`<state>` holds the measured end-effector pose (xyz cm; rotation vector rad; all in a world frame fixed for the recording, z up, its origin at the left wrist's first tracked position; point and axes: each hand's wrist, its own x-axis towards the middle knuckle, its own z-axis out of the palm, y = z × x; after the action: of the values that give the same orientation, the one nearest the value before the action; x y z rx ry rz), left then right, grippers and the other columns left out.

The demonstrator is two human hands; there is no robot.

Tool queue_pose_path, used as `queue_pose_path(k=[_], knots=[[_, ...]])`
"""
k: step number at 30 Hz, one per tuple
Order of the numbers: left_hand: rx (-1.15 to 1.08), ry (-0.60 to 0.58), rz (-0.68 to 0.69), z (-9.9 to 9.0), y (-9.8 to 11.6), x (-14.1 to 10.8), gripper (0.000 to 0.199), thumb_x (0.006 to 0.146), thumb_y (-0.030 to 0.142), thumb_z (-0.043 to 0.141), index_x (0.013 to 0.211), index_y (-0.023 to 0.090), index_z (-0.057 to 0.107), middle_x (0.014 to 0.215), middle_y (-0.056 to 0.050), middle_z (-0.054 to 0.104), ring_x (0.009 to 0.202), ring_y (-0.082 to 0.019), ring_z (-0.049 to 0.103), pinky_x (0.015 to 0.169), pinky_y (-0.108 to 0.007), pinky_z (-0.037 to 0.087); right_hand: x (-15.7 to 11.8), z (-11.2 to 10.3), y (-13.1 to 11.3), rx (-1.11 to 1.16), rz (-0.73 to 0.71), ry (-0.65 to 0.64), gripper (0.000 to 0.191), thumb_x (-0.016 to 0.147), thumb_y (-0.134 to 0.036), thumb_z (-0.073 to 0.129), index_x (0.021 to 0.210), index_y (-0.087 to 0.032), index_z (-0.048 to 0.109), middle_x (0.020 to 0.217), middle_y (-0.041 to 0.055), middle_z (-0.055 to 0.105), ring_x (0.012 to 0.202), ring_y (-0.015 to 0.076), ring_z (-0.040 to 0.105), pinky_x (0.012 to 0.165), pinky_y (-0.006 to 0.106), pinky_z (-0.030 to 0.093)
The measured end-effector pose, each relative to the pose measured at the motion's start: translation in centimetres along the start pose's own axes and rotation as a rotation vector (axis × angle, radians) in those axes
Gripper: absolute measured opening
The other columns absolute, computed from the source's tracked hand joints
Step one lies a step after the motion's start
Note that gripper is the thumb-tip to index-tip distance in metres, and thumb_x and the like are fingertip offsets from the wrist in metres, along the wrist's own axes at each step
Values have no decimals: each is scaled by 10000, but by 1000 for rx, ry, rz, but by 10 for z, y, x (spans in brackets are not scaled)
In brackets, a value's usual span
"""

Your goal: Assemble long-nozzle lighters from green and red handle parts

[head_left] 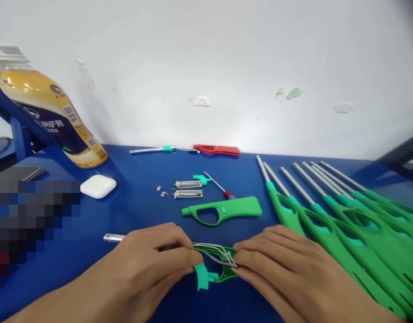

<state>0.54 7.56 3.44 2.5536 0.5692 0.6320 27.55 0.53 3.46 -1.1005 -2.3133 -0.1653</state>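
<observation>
Between my hands lies an opened green lighter shell point(223, 254) with white and grey wires running inside it. My left hand point(152, 264) pinches its left part, over the metal tube point(114, 237) that sticks out to the left. A teal trigger piece point(203, 276) shows at the left fingertips. My right hand point(280, 264) has its fingers closed on the shell's right part, at the wires. Just beyond lies a green shell half point(240, 209). Behind it are two clear fuel tanks point(189, 193), a teal trigger and a red-handled screwdriver point(229, 194).
Several green lighters point(341, 220) with metal tubes fill the right side. A red shell point(221, 150) and a metal tube point(149, 150) lie by the wall. At left stand a drink bottle point(54, 107) and a white case point(98, 186); small metal parts point(164, 194) lie mid-table.
</observation>
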Motion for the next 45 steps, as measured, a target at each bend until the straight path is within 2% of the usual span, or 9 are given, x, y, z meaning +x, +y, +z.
queue_pose_path(k=[6, 11, 16, 21, 28, 34, 38, 41, 45], knots=[[-22, 39, -46, 0, 4, 1, 302, 1094, 63, 489, 1098, 292, 686, 1021, 56, 699, 808, -42, 693, 740, -111, 507, -3, 0, 0, -5, 12, -10, 472, 1201, -244, 342, 880, -236, 688, 805, -65, 770, 776, 107, 768, 861, 284, 535], [-4, 25, -77, 1, 6, 1, 257, 1103, 84, 504, 1050, 281, 660, 1002, 59, 678, 824, -52, 674, 744, -133, 497, -2, 1, -2, -24, -9, -6, 488, 1206, -246, 307, 895, -238, 683, 823, -66, 766, 788, 108, 766, 865, 294, 528], [-17, -38, -95, 0, 5, -1, 273, 1112, 96, 505, 1139, 314, 667, 1045, 68, 688, 881, -58, 672, 794, -144, 496, -2, 1, -2, -26, -15, 1, 510, 1212, -256, 278, 880, -244, 667, 805, -76, 757, 766, 102, 760, 871, 279, 529], [24, -10, -37, 1, 3, 0, 336, 1042, -1, 459, 1045, 261, 670, 977, 43, 672, 778, -65, 653, 693, -149, 478, -1, 4, -2, -19, 15, -21, 475, 1209, -263, 304, 892, -238, 656, 778, -70, 752, 759, 104, 759, 870, 266, 541], [40, 25, -42, 8, 3, -3, 360, 1069, 27, 437, 1165, 280, 674, 999, 22, 683, 782, -94, 674, 692, -176, 517, -6, 2, -4, -6, -4, -34, 440, 1205, -264, 332, 909, -240, 656, 803, -73, 758, 795, 103, 767, 930, 251, 537], [129, 85, -69, 12, 4, 0, 150, 1088, 292, 615, 1106, 253, 759, 971, -33, 718, 824, -160, 706, 726, -224, 592, -8, 3, -3, -2, 23, -44, 427, 1209, -273, 320, 926, -241, 639, 808, -74, 753, 820, 95, 769, 924, 243, 538], [142, 102, -68, 16, 3, 4, 188, 1085, 382, 640, 1090, 249, 773, 948, -40, 715, 830, -169, 705, 731, -231, 605, -7, 2, -4, 1, 23, -46, 428, 1210, -258, 305, 963, -244, 654, 867, -78, 779, 840, 91, 775, 909, 253, 539], [126, 108, -66, 16, 3, 4, 175, 1092, 358, 631, 1083, 243, 763, 935, -36, 714, 815, -164, 705, 724, -227, 599, -8, 3, -5, 6, 50, -36, 446, 1215, -280, 282, 975, -253, 657, 904, -78, 791, 851, 88, 778, 893, 261, 541], [60, 99, -52, 14, 3, 1, 170, 1116, 197, 546, 1073, 243, 704, 933, -4, 705, 778, -128, 690, 723, -202, 568, -10, 6, -6, 39, 64, -39, 415, 1214, -296, 302, 1040, -257, 677, 987, -72, 809, 897, 84, 778, 898, 248, 546]])
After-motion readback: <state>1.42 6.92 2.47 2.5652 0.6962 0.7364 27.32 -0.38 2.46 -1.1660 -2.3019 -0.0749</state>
